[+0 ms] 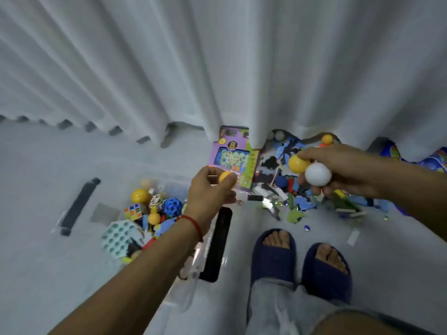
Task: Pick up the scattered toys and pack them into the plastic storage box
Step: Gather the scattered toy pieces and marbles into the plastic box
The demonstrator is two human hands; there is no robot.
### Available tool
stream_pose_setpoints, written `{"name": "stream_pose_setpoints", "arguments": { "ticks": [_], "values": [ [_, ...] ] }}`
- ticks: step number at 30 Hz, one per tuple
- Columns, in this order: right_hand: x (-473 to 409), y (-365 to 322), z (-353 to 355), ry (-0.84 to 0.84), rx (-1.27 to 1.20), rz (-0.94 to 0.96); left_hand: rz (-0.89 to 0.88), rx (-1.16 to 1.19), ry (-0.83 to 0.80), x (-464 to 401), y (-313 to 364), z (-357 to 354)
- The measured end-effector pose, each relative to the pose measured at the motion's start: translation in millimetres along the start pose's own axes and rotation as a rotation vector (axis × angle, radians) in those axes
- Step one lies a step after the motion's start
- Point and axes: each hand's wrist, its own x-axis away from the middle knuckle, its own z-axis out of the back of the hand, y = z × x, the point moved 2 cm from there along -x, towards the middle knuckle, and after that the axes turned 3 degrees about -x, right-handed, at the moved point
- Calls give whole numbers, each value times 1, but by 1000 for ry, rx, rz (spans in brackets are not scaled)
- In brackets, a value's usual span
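- The plastic storage box (pixel 183 274) sits on the floor (pixel 48 189) at near left, clear-walled and already part full of toys: a puzzle cube (pixel 133 211), a blue holed ball (pixel 173 206), and yellow balls.
- The scattered toys (pixel 297 189) lie in a heap to the right and farther off, along the foot of the curtain (pixel 217 56), beside a purple toy card (pixel 233 158).
- The left hand (pixel 210 192) hangs over the box's far right corner, its grip closed on a small orange ball (pixel 227 177); a plain release should land it inside, though blur makes the box's rim hard to place.
- The right hand (pixel 338 168) hovers above the heap, its grip full with a yellow ball (pixel 297 163) and a white ball (pixel 317 174); the box lies left and nearer from it.
- One more orange ball (pixel 327 139) rests just past the right hand.
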Motion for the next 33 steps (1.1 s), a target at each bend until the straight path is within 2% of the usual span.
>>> {"name": "stream_pose_setpoints", "arguments": {
  "ticks": [4,8,12,15,18,24,29,33],
  "values": [
    [52,-71,-100,-204,450,98,163,93,141,43,-12,106],
    [61,-88,-191,-299,559,167,266,103,154,73,-28,172],
    [62,-84,-228,-323,596,72,195,-33,220,88,-30,202],
    [66,-89,-207,-234,765,118,76,-126,214,95,-21,195],
    [66,-85,-154,-111,878,124,-51,-127,173,94,-13,161],
    [50,-26,-17,34,953,-51,-206,-229,-39,79,8,44],
    [14,68,57,147,964,-190,-144,-408,-221,46,-14,-45],
    [-29,163,82,259,956,-277,-88,-593,-278,5,-54,-97]
  ]
}}
